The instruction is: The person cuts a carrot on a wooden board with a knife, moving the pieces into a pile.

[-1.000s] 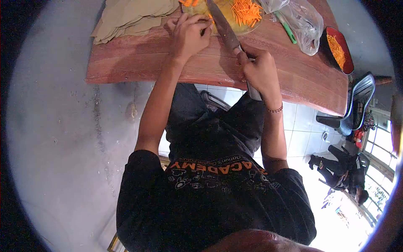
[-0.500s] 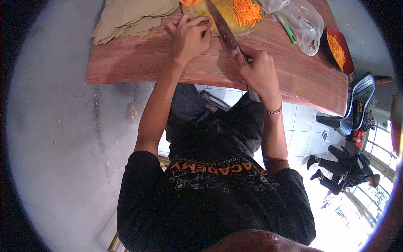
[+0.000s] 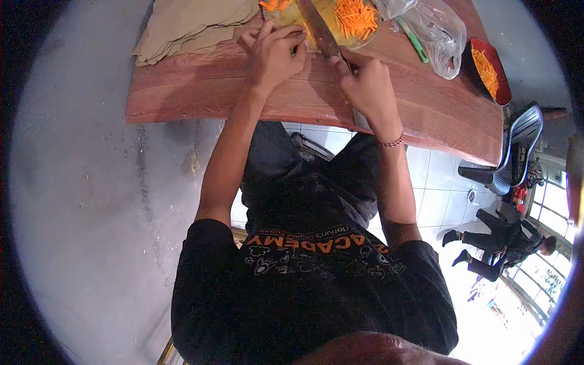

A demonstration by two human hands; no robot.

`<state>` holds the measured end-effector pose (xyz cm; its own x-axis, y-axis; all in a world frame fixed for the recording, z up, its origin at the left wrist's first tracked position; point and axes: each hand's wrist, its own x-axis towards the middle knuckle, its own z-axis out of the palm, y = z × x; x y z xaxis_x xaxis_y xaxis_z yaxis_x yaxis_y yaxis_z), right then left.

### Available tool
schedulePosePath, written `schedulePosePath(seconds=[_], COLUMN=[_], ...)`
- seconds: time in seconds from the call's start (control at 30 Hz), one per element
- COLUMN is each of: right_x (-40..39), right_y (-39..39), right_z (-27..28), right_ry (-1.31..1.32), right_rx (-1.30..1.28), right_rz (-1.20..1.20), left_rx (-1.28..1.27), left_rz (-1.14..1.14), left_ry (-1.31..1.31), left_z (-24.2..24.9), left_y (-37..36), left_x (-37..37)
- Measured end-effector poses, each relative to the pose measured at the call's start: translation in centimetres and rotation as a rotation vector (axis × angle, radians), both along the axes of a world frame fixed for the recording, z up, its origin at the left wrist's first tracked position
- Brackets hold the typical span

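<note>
My right hand (image 3: 370, 91) is wrapped round the handle of a kitchen knife (image 3: 320, 30). Its broad blade slants up and left over a yellowish round cutting board (image 3: 365, 41). Close to the left of the blade is my left hand (image 3: 277, 56), fingers curled and pressed together at the board's near edge; what they hold is hidden. Shredded carrot (image 3: 355, 18) lies heaped on the board, right of the blade. Larger orange carrot pieces (image 3: 275, 5) sit beyond my left hand, cut off by the top of the view.
Overlapping brown sheets (image 3: 188, 30) cover the wooden table's (image 3: 182, 91) left corner. On the right are a clear plastic bag (image 3: 439, 42), a green-handled tool (image 3: 417, 47) and a dark red bowl (image 3: 504, 91) of shredded carrot. A chair (image 3: 524, 143) and a person (image 3: 502, 243) are farther right.
My right hand and the knife have shifted slightly away from my body and to the left. My left hand has stayed almost in place.
</note>
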<state>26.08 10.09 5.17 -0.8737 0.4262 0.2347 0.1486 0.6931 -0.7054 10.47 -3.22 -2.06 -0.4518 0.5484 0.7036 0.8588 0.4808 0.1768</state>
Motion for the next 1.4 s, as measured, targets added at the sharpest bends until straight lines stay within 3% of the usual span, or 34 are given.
schedulePosePath(seconds=[0.63,0.9,1.4], right_x=[0.4,-0.9,-1.5], right_y=[-0.7,-2.1,1.1], right_z=[-0.3,-0.7,-1.0], right_ry=[-0.120,-0.088,-0.049], right_rx=[-0.025,0.183,0.187], right_rz=[-0.026,-0.012,-0.099], left_rx=[-0.017,-0.036,-0.036], left_rz=[0.012,0.000,0.007], left_ry=[-0.037,-0.029,0.011], left_z=[-0.3,-0.3,-0.4], left_y=[0.1,0.0,0.3], left_x=[0.0,-0.1,0.2])
